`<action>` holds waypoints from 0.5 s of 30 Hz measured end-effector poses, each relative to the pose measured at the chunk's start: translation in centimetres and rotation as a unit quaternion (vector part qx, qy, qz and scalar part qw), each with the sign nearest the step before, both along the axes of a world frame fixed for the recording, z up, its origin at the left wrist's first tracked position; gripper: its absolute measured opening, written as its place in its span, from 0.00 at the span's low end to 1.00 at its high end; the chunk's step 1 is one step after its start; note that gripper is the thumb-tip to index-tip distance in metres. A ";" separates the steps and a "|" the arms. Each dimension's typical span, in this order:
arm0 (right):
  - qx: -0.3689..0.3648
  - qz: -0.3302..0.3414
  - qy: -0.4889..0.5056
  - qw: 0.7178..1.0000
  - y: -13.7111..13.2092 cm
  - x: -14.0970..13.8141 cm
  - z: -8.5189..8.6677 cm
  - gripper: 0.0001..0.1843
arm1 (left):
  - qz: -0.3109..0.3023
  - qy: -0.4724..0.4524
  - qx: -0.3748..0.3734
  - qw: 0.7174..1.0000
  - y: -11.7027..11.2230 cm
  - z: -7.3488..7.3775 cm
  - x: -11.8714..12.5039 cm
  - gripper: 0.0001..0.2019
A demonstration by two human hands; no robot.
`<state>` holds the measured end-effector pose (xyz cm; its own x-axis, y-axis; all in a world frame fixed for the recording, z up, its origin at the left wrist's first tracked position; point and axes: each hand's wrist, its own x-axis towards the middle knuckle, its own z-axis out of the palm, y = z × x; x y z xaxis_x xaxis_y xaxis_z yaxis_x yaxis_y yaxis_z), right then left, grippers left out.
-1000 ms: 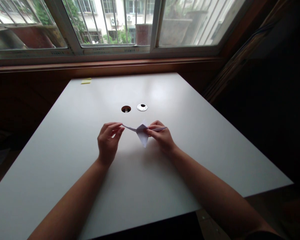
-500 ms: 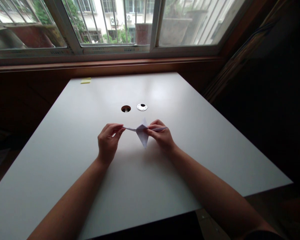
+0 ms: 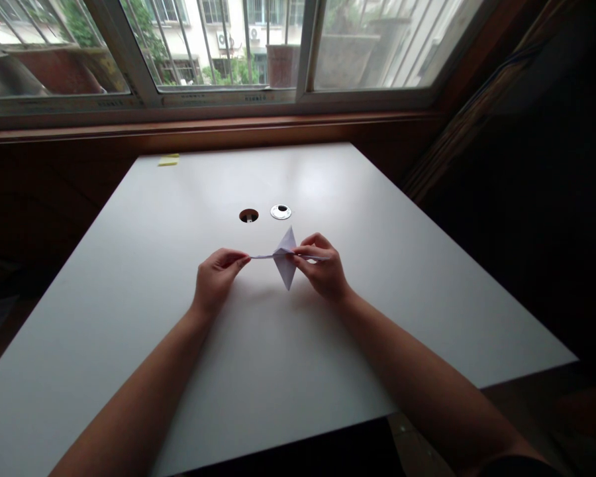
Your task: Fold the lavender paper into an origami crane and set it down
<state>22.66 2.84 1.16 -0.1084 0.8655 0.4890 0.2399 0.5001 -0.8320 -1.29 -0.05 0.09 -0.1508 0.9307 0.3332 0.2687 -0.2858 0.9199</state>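
Between my hands, above the white table [image 3: 288, 371], is a folded pale paper crane [image 3: 286, 270] with two pointed wings spread, one away from me and one toward me. My left hand [image 3: 217, 277] pinches the tip of its thin left point between thumb and fingers. Closed around the right side of the body is my right hand [image 3: 322, 268], thumb and fingertips pressed on the paper. A second thin point runs back across the right fingers, which partly hide it.
Beyond my hands the tabletop has a round cable hole [image 3: 249, 216] and beside it a silvery round cover [image 3: 281, 212]. A yellow sticky note [image 3: 169, 159] lies at the far left edge. A barred window [image 3: 218, 46] rises behind the table.
The far wing now stands out more fully and the crane looks flatter and straighter. My left hand has shifted slightly right, its fingers closer together; the right hand stays nearly in place.
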 end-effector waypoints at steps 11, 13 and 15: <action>-0.001 0.006 -0.011 1.000 0.1 0.2 -0.1 0.04 | -0.034 -0.062 -0.039 0.997 0.5 -0.1 -0.4 0.17; -0.006 0.010 -0.012 1.000 0.2 0.3 -0.2 0.04 | -0.045 -0.072 -0.038 0.996 0.5 -0.1 -0.5 0.16; -0.024 0.016 -0.008 1.000 0.3 0.3 -0.4 0.04 | -0.049 -0.085 -0.036 0.995 0.5 0.0 -0.5 0.16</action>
